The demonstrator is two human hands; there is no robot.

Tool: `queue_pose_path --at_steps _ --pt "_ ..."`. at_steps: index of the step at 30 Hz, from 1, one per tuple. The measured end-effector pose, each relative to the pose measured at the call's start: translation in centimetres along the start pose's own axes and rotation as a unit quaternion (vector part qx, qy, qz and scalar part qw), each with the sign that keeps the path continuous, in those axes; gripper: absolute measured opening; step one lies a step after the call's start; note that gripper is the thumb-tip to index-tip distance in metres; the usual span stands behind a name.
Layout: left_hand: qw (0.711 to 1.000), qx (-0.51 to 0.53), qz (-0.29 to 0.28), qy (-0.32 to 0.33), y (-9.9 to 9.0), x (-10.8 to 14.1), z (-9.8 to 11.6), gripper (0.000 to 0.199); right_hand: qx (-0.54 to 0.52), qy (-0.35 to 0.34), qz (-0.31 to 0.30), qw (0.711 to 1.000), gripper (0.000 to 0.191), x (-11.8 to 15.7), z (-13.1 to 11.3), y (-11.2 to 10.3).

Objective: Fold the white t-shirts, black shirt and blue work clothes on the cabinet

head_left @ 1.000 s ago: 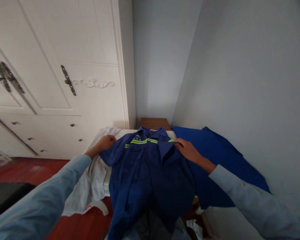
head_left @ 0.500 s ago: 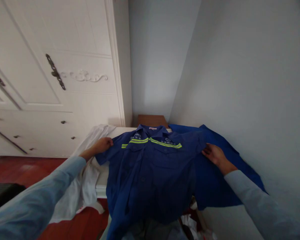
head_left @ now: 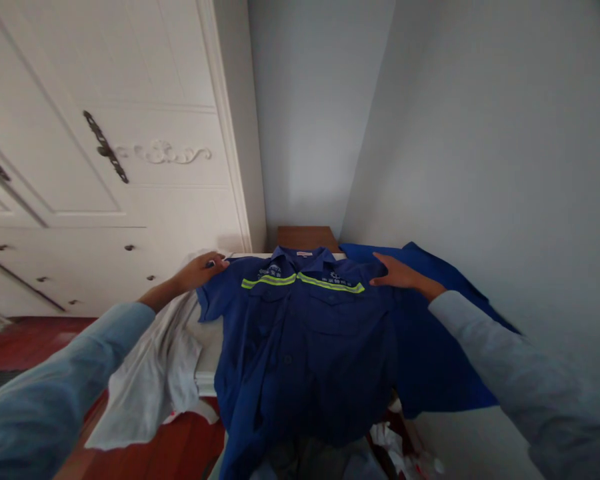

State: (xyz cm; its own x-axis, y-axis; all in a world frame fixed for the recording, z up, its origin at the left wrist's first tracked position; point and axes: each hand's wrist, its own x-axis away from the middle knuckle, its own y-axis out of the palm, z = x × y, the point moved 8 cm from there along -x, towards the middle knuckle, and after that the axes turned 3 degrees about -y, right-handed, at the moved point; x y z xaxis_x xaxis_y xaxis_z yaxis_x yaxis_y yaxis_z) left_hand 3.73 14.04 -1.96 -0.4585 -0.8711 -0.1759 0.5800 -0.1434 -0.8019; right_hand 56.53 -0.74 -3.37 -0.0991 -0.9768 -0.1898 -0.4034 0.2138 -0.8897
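Note:
A short-sleeved navy work shirt (head_left: 330,347) lies front up, its collar at the far end and its lower part hanging towards me. Yellow-green reflective strips and white print cross its chest. My left hand (head_left: 200,272) is at the shoulder by the left-hand sleeve, fingers slightly apart and not gripping the cloth. Over the opposite shoulder, my right hand (head_left: 400,273) is open, thumb and fingers spread. Beneath the shirt on the right, a brighter blue cloth (head_left: 445,360) spreads out. A white garment (head_left: 155,373) drapes over the left side.
A white wardrobe (head_left: 175,87) with dark metal handles stands at left, beside a grey-blue wall (head_left: 480,133). A brown wooden box-like piece (head_left: 307,237) is behind the collar. Reddish flooring (head_left: 45,340) shows at left. Crumpled white items (head_left: 387,437) lie low at right.
Both hands have let go of the sleeves and moved up to the shoulders. My right hand has shifted inward and opened. The shirt stays spread out.

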Motion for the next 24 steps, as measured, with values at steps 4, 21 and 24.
queue_pose_path --at_steps 4,21,24 --pt "0.994 -0.01 -0.074 -0.085 2.8 0.6 -3.2 0.062 -0.146 0.073 -0.012 0.987 0.025 -0.8 0.8 0.3" --pt "0.99 -0.136 0.003 -0.031 -0.3 -0.5 -1.9 0.046 -0.106 0.132 0.034 0.985 0.033 2.6 2.8 -4.8" --pt "0.971 -0.235 -0.007 -0.043 -1.7 0.1 -0.9 0.049 -0.194 0.16 -0.048 0.967 0.033 3.4 1.6 -3.6"
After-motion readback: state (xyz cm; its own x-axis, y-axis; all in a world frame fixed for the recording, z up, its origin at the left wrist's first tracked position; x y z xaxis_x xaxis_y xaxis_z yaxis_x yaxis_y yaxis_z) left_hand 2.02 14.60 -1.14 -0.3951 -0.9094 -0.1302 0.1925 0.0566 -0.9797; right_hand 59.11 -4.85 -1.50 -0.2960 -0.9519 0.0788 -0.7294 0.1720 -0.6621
